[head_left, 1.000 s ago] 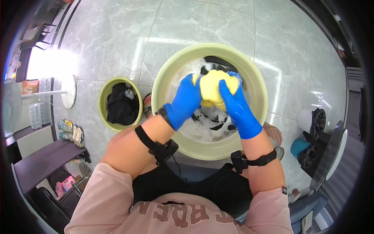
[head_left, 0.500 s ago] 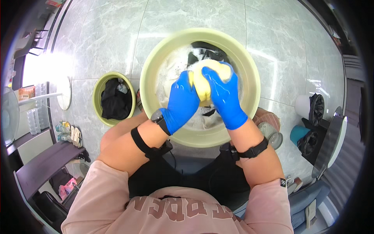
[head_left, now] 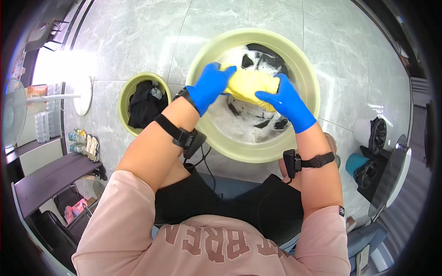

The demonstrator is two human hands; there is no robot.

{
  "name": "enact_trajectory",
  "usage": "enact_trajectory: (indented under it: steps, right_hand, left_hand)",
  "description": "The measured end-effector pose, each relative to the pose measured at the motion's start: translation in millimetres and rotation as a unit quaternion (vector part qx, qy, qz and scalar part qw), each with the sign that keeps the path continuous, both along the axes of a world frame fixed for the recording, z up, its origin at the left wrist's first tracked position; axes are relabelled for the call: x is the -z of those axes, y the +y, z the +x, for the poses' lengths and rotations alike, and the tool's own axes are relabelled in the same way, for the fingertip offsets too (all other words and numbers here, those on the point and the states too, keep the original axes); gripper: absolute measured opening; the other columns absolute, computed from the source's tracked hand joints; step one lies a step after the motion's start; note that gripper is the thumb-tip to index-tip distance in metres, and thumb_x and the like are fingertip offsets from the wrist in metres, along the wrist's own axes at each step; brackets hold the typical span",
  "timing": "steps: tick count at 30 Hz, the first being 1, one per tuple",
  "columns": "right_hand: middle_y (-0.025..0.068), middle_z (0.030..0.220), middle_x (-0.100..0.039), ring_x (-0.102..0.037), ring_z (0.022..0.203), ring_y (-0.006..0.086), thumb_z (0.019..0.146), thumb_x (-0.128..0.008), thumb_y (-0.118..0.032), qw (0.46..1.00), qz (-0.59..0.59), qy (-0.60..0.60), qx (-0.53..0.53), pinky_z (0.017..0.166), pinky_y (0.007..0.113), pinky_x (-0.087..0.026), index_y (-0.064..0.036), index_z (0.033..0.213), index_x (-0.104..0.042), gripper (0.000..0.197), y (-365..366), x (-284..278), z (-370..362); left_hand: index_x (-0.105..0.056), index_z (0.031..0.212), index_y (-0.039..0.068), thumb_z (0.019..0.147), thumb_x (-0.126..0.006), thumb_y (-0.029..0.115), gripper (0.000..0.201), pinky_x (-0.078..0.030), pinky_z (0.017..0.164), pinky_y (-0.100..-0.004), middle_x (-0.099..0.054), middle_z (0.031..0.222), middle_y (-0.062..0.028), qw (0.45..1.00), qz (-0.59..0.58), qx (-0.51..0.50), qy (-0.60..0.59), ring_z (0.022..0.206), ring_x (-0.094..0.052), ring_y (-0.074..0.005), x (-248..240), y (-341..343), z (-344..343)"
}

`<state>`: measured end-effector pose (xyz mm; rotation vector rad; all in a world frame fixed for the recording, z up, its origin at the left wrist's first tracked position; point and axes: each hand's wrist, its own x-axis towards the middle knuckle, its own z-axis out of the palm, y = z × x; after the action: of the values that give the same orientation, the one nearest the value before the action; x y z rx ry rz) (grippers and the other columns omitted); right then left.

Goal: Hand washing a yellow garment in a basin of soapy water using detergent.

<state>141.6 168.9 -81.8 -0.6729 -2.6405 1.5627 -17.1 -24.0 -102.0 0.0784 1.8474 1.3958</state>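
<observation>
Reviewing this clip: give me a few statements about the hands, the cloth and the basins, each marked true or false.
1. Both hands wear blue gloves. True: left hand, right hand.
2. The hands grip a yellow cloth between them. True.
3. The cloth is held over the small basin. False: it is over the large basin, which holds sudsy water.
4. The small basin holds only water. False: dark clothes fill it.
5. The forearms are bare of straps. False: each carries a black strapped band.
</observation>
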Motion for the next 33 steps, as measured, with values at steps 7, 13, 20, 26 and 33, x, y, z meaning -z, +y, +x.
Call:
enact_trajectory:
  steps: [7,13,20,26,33]
  right_hand:
    - [0.0242,0.102,-0.064,-0.064,0.097,0.0410,0.071,-0.082,-0.028,0.980,0.175,-0.088,-0.020,0.082,0.048,-0.052,-0.0016,0.113,-0.051,0.059,-30,32,-14]
    - [0.0201,0.110,-0.065,-0.064,0.104,0.0375,0.077,-0.076,-0.025,0.958,0.213,-0.185,-0.055,0.086,0.046,-0.053,-0.0081,0.120,-0.055,0.051,-47,61,-28]
    - [0.0217,0.118,-0.064,-0.061,0.112,0.0383,0.081,-0.073,-0.033,0.934,0.206,-0.274,-0.096,0.097,0.045,-0.050,-0.0058,0.115,-0.063,0.045,-33,94,-38]
    - [0.0257,0.097,-0.069,-0.068,0.093,0.0400,0.070,-0.081,-0.049,0.976,0.151,-0.158,0.012,0.082,0.045,-0.054,0.0030,0.102,-0.066,0.063,-26,35,-37]
    - [0.0235,0.106,-0.066,-0.066,0.099,0.0352,0.073,-0.085,-0.021,0.994,0.066,0.064,0.055,0.085,0.041,-0.052,0.0039,0.119,-0.056,0.059,-28,-60,-14]
  left_hand:
    - [-0.056,0.119,-0.012,0.094,-0.067,0.029,0.049,-0.052,0.077,-0.0297,-0.067,0.103,-0.0156,0.990,-0.052,0.082,0.099,0.089,-0.063,-0.0170,-8,9,10]
    - [-0.062,0.111,-0.005,0.093,-0.068,0.030,0.040,-0.049,0.076,-0.0282,-0.066,0.095,-0.0095,0.991,-0.037,0.054,0.121,0.086,-0.059,-0.0131,-34,14,-5]
    - [-0.067,0.101,-0.001,0.094,-0.069,0.032,0.034,-0.048,0.081,-0.0279,-0.065,0.091,-0.0062,0.995,-0.003,0.085,0.057,0.087,-0.057,-0.0113,-35,11,-6]
    - [-0.066,0.103,-0.002,0.093,-0.070,0.034,0.038,-0.049,0.078,-0.0285,-0.066,0.091,-0.0089,0.979,-0.018,0.087,0.186,0.085,-0.058,-0.0122,-51,2,-9]
    - [-0.065,0.107,-0.002,0.093,-0.070,0.034,0.040,-0.048,0.077,-0.0280,-0.065,0.091,-0.0070,0.983,0.031,0.025,0.177,0.084,-0.057,-0.0120,-68,-4,-10]
